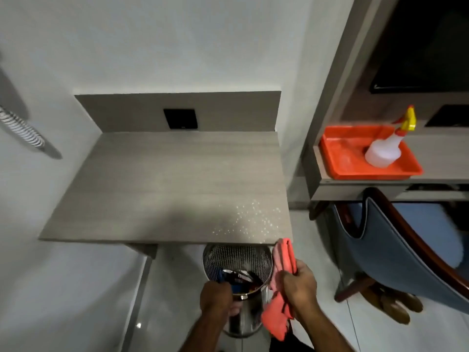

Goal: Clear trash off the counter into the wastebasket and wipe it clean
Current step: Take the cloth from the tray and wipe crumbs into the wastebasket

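Head view shows the right hand point(299, 285) clutching a crumpled pink cloth point(281, 283) just below scattered white crumbs point(253, 219) at the grey worktop's point(157, 189) lower-right edge, while the left hand point(215, 298) grips the perforated metal wastebasket point(238, 260) beneath.

Both forearms reaching forward and down. Left hand point(217, 298) curled closed in a grip, knuckles up. Right hand point(299, 283) fisted shut, clutching something, thumb uppermost.

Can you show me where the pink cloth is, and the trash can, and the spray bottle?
pink cloth point(284, 260): head view, on the upper fold above the right hand.
trash can point(238, 255): head view, on the mesh inner wall.
spray bottle point(382, 153): head view, on its white body, in the orange tray.
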The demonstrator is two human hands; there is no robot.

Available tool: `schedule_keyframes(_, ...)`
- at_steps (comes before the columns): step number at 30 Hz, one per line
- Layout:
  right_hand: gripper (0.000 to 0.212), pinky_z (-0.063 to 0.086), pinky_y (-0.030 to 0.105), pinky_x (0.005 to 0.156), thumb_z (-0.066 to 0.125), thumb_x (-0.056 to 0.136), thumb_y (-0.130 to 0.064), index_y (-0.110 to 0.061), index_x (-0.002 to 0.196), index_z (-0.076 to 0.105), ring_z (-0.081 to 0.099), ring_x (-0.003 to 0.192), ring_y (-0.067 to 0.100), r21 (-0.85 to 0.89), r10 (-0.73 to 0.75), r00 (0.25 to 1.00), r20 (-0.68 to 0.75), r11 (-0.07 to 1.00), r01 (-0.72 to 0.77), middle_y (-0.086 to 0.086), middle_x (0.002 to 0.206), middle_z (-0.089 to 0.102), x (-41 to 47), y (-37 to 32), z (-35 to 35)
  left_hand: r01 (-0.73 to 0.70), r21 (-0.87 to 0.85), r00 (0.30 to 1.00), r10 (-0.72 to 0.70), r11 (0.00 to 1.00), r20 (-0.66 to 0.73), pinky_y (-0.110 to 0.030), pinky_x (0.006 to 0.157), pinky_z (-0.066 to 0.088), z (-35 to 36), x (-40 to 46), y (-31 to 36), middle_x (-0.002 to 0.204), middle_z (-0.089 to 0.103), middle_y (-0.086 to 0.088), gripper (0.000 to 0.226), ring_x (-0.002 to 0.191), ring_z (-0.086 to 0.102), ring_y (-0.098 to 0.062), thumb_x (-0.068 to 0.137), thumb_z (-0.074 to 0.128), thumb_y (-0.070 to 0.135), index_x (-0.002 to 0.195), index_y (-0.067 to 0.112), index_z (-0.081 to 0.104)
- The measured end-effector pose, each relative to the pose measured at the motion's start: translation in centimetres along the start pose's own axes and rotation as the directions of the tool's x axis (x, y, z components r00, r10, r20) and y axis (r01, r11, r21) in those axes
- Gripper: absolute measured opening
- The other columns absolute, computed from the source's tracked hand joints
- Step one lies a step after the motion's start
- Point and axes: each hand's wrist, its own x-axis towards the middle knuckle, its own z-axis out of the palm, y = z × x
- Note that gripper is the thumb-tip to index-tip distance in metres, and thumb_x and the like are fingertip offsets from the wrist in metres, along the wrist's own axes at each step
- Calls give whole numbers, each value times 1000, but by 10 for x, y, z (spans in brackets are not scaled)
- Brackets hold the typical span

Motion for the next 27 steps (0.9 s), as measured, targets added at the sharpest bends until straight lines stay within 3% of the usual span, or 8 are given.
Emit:
schedule_keyframes(3, 15, 57, 35, 51, 63, 78, -15, -22, 91, 68, 69, 59, 19, -48, -141, 986, -94, 989, 137, -2, 68, 72, 20, -33, -23, 17, -7, 998, -17, 1000, -66, -45, 53, 63, 9, -5, 7, 83, 76, -26, 26, 54, 75, -35, 93, 51, 14, 98, -6, 66)
schedule_keyframes(7, 21, 47, 26, 55, 60, 87, -21, -27, 106, 65, 65, 65, 14, -198, -483, 866, -129, 869, 454, -3, 78, 72, 74, -96, -34, 37, 102, 996, -28, 994, -87, -47, 67, 66, 19, -7, 14, 83, 78, -23, 29, 63, 77, -33, 89, 59, 22, 97, -3, 71)
schedule_keyframes(10, 42, 50, 35, 70, 60, 87, -11, -23, 128, 59, 68, 84, 34, -426, -637, 762, 114, 662, 617, 12, 98, 74, 132, -133, -11, 70, 31, 992, -66, 997, -110, -56, 65, 64, 23, -4, 14, 78, 76, -28, 26, 59, 76, -37, 88, 56, 12, 89, -9, 71)
schedule_keyframes(15, 55, 25, 40, 117, 40, 92, -9, -15, 146, 41, 34, 143, 31, -680, -395, 684, 613, 175, 711, 12, 155, 39, 177, -129, 50, 88, -52, 987, -94, 995, -132, -50, 55, 63, 24, 2, 10, 66, 74, -30, 27, 52, 73, -41, 90, 49, 10, 81, -8, 66)
schedule_keyframes(19, 42, 54, 38, 93, 44, 81, -27, -19, 113, 70, 66, 111, 29, -527, -471, 465, 750, 0, 850, 10, 122, 70, 117, -80, 54, 90, -72, 989, -98, 993, -109, -39, 52, 57, 23, 4, 7, 70, 75, -30, 25, 56, 74, -42, 91, 51, 13, 85, -7, 63)
schedule_keyframes(22, 43, 60, 26, 73, 40, 71, -22, -24, 92, 78, 75, 88, 17, -428, -423, 393, 817, 13, 904, -2, 99, 78, 63, -22, 45, 51, -20, 994, -53, 998, -94, -40, 53, 63, 17, 2, 3, 72, 74, -17, 20, 59, 75, -33, 94, 52, 14, 89, -2, 63)
schedule_keyframes(25, 37, 50, 29, 91, 42, 88, -22, -25, 116, 67, 66, 109, 20, -430, -276, 486, 829, 240, 870, -3, 118, 69, 37, 2, 42, 24, 72, 995, -17, 997, -103, -41, 58, 66, 12, -3, -4, 76, 68, -9, 27, 66, 73, -29, 98, 52, 19, 109, -1, 65)
schedule_keyframes(27, 35, 45, 29, 89, 43, 87, -24, -28, 116, 64, 63, 108, 17, -423, -308, 530, 790, 351, 835, -5, 115, 69, 31, -5, 38, -32, 248, 996, 53, 968, -78, -44, 76, 65, 7, -1, -8, 88, 72, -14, 35, 83, 74, -33, 97, 54, 26, 118, 0, 64)
